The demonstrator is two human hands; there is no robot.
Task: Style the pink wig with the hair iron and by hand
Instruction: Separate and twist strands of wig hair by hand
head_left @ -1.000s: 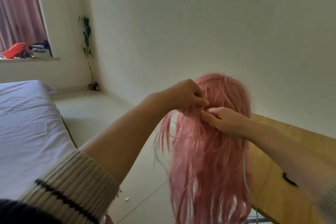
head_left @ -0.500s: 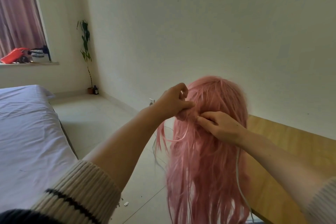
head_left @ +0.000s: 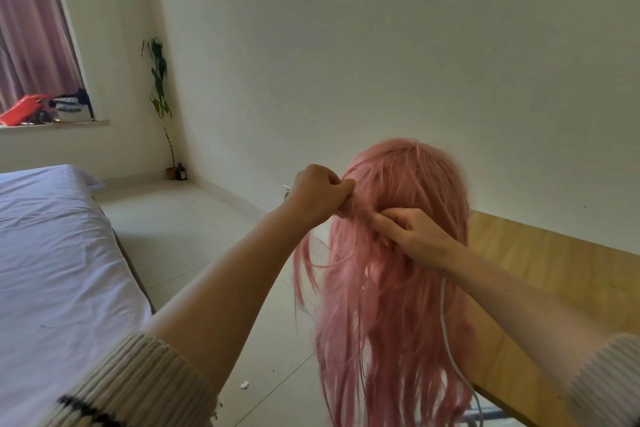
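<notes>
The step in hand appears to be gathering or twisting a section at the back of the pink wig (head_left: 398,270) by hand. To do it well, keep the gathered section taut, feed in loose strands evenly from both sides, and avoid tugging the wig off its support, which is hidden beneath the hair.

The left hand (head_left: 318,192) is clenched around a small bunch of hair at the wig's upper left side, fingers curled tight. Just beside it, the right hand (head_left: 412,234) pinches strands between thumb and curled fingers.

The wig hangs upright at centre, at the near end of the wooden worktop (head_left: 554,274). A thin white cord (head_left: 450,357) trails down the hair; no hair iron is visible.
</notes>
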